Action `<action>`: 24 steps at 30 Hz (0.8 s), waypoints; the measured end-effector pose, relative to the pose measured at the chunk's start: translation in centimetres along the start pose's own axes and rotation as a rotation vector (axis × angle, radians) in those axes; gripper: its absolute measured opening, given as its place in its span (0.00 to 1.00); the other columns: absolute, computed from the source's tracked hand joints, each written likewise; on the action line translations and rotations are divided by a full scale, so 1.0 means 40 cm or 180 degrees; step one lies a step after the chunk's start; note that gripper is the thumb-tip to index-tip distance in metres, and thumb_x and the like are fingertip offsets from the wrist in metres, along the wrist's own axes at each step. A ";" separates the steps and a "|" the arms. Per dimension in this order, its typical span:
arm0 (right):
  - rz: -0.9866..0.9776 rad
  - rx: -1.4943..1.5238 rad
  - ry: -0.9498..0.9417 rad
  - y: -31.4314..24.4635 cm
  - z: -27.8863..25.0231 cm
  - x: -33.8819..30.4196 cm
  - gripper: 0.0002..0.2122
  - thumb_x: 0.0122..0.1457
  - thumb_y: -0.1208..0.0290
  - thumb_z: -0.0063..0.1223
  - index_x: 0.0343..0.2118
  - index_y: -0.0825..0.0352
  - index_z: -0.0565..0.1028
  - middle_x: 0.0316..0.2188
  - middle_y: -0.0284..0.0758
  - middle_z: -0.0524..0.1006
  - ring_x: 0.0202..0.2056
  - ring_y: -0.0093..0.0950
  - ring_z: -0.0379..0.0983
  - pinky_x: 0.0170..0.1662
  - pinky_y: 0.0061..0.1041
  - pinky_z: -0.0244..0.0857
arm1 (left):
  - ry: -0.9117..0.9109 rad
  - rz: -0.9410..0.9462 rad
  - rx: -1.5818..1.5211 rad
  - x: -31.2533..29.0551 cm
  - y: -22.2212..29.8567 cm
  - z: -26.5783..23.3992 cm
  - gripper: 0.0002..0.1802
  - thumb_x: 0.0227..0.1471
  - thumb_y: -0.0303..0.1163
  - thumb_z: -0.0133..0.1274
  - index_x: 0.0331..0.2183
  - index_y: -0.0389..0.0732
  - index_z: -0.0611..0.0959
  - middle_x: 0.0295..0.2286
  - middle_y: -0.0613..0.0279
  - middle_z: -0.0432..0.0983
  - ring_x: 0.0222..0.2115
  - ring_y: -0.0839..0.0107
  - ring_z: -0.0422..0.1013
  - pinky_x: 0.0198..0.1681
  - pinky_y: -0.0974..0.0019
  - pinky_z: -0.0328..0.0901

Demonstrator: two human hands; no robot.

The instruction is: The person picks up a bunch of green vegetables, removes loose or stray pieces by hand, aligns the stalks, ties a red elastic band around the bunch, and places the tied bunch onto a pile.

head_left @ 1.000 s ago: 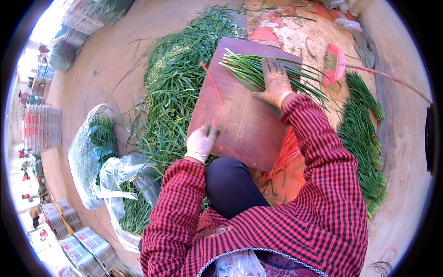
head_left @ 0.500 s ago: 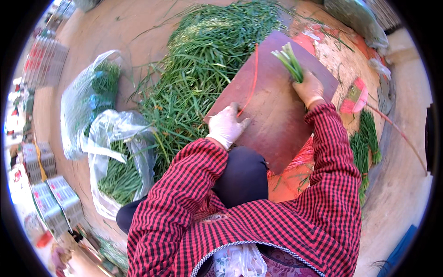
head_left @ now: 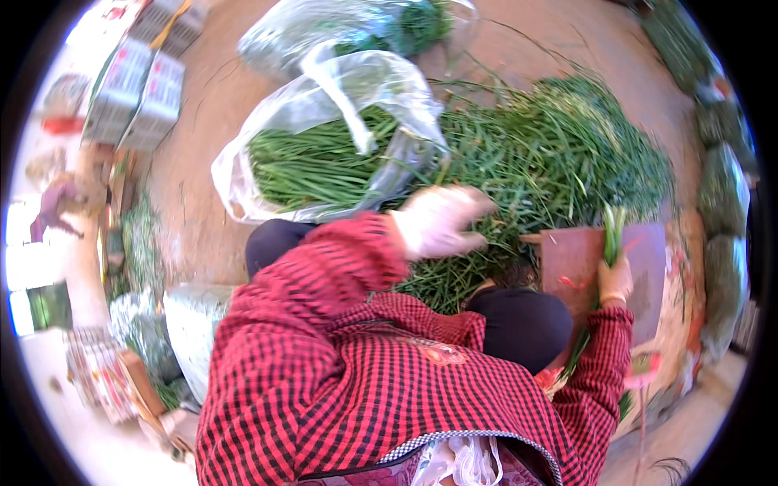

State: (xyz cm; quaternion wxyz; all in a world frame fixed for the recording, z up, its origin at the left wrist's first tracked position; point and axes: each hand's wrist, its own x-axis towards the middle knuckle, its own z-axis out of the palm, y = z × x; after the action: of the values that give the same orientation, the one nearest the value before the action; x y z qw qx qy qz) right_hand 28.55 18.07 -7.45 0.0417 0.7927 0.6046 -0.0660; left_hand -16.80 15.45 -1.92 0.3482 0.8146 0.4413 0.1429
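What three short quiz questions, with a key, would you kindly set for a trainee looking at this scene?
1. What is the right hand holding?
2. True or false: the left hand is apart from the reddish-brown board.
3. What fills the open plastic bag?
A) oranges
B) long green leaves
C) folded towels

Key:
1. A bunch of green stalks.
2. True.
3. B.
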 end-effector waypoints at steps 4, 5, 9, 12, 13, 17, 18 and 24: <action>-0.0339 -0.0593 0.0483 -0.117 -0.081 -0.016 0.32 0.49 0.62 0.63 0.56 0.72 0.68 0.52 0.49 0.73 0.51 0.50 0.72 0.54 0.43 0.67 | 0.1943 -0.1817 -0.0757 -0.436 -0.244 -0.194 0.25 0.55 0.39 0.60 0.52 0.39 0.78 0.46 0.56 0.78 0.48 0.65 0.73 0.55 0.64 0.65; -0.0860 -0.0332 0.0609 -0.181 -0.086 -0.011 0.31 0.50 0.65 0.63 0.56 0.71 0.68 0.53 0.49 0.72 0.52 0.48 0.71 0.55 0.41 0.66 | 0.2360 -0.2210 -0.1039 -0.555 -0.322 -0.211 0.23 0.56 0.37 0.59 0.51 0.38 0.79 0.45 0.56 0.78 0.47 0.68 0.73 0.52 0.66 0.66; -0.2780 0.0876 0.0496 -0.603 -0.081 -0.033 0.26 0.51 0.80 0.59 0.56 0.67 0.69 0.53 0.44 0.73 0.54 0.42 0.69 0.60 0.35 0.61 | 0.3743 -0.3411 -0.2674 -0.841 -0.496 -0.131 0.21 0.57 0.38 0.57 0.47 0.34 0.81 0.39 0.61 0.79 0.38 0.76 0.73 0.44 0.70 0.67; -0.3740 0.1369 -0.0462 -1.013 0.000 -0.143 0.22 0.53 0.78 0.58 0.53 0.67 0.72 0.52 0.43 0.74 0.55 0.40 0.70 0.60 0.34 0.63 | 0.3458 -0.3734 -0.3413 -0.889 -0.568 -0.030 0.25 0.59 0.43 0.54 0.52 0.37 0.77 0.44 0.59 0.78 0.45 0.70 0.74 0.49 0.64 0.66; -0.3969 0.1300 -0.0725 -1.128 0.036 -0.182 0.23 0.53 0.75 0.58 0.54 0.67 0.71 0.54 0.44 0.73 0.56 0.42 0.70 0.60 0.35 0.63 | 0.3537 -0.3448 -0.4019 -0.884 -0.594 -0.016 0.25 0.60 0.44 0.53 0.52 0.37 0.76 0.44 0.58 0.78 0.45 0.69 0.74 0.49 0.64 0.67; -0.4709 0.0602 -0.1325 -1.535 0.202 -0.280 0.30 0.54 0.61 0.58 0.58 0.71 0.67 0.60 0.52 0.65 0.61 0.48 0.62 0.63 0.38 0.59 | 0.3975 -0.2169 -0.5469 -0.829 -0.721 -0.037 0.26 0.63 0.43 0.50 0.56 0.37 0.71 0.52 0.53 0.72 0.49 0.66 0.72 0.50 0.63 0.68; -0.4616 0.0368 -0.1535 -1.627 0.235 -0.294 0.32 0.54 0.57 0.57 0.57 0.72 0.67 0.61 0.53 0.63 0.61 0.48 0.61 0.63 0.37 0.58 | 0.4150 -0.1890 -0.5693 -0.824 -0.762 -0.064 0.26 0.63 0.43 0.50 0.56 0.36 0.70 0.53 0.52 0.71 0.49 0.65 0.71 0.52 0.62 0.67; -0.3880 0.0222 -0.0283 -2.021 0.172 -0.163 0.26 0.58 0.52 0.47 0.40 0.77 0.78 0.36 0.56 0.79 0.42 0.48 0.76 0.49 0.43 0.67 | 0.5432 -0.2052 -0.3848 -0.869 -0.855 -0.386 0.25 0.59 0.31 0.53 0.57 0.38 0.71 0.54 0.55 0.69 0.53 0.66 0.68 0.55 0.58 0.64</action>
State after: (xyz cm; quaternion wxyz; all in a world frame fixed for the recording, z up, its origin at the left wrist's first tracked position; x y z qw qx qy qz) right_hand -51.44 32.30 -12.10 -0.0044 0.3014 0.9445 -0.1308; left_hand -66.12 6.42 -11.98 0.2912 -0.0117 0.5868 0.7555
